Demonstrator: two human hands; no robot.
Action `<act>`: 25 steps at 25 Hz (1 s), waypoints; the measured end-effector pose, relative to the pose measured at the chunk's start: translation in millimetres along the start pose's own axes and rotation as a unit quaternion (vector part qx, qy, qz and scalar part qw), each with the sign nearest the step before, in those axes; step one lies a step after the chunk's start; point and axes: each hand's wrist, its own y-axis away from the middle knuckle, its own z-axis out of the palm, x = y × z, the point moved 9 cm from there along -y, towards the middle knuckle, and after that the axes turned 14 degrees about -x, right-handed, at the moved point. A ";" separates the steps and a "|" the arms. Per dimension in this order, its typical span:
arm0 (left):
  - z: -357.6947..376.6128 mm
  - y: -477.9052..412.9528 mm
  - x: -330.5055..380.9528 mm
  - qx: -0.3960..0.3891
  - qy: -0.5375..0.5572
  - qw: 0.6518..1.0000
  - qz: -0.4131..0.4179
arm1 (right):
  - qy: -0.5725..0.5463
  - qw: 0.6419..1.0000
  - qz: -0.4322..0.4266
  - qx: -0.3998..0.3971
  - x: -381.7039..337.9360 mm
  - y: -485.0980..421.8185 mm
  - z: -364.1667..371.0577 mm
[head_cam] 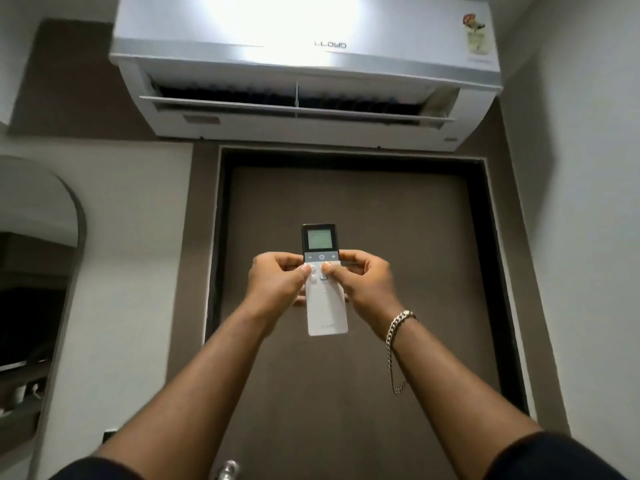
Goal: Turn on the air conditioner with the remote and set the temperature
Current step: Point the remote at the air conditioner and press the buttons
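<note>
Your two bare forearms reach up from the bottom of the view, dark sleeves at the elbows; a silver chain bracelet (401, 318) hangs loose around your right wrist; between the arms, at the very bottom edge, sits a blurred silver door handle (228, 468). Both hands meet on a slim white rectangular remote (325, 313), held upright in front of a dark brown door (398, 237); its top section is black with a small pale green screen, too blurred to read; below that runs a grey strip with minus, power and plus signs; round buttons follow, then plain white plastic with a faint logo near the bottom. Your left hand (277, 285) is curled closed around the remote's left edge, thumb resting on an upper left round button; your right hand (363, 282) is clamped on the right edge, thumb tip on the buttons just under the grey strip. Above the door hangs a white wall-mounted air conditioner (304, 64) marked LLOYD; its lower flap is swung open, showing dark vanes inside; a sticker sits at its right end.
</note>
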 end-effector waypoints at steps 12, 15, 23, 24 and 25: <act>-13.0 -42.4 83.7 -0.015 -0.076 0.994 0.081 | 0.046 0.997 -0.060 0.007 -66.7 -52.2 -26.0; -13.0 -43.2 86.5 -0.015 -0.062 0.995 0.077 | 0.035 0.998 -0.048 0.011 -69.4 -53.4 -26.0; -9.7 -37.7 95.8 -0.016 -0.051 0.996 0.078 | -0.017 0.999 -0.013 0.029 -74.1 -49.5 -32.8; -8.8 -36.9 97.5 -0.016 -0.051 0.996 0.076 | -0.021 0.999 -0.013 0.032 -75.9 -48.5 -33.9; -7.9 -35.9 98.9 -0.015 -0.050 0.996 0.075 | -0.026 0.999 -0.014 0.034 -77.5 -47.8 -35.0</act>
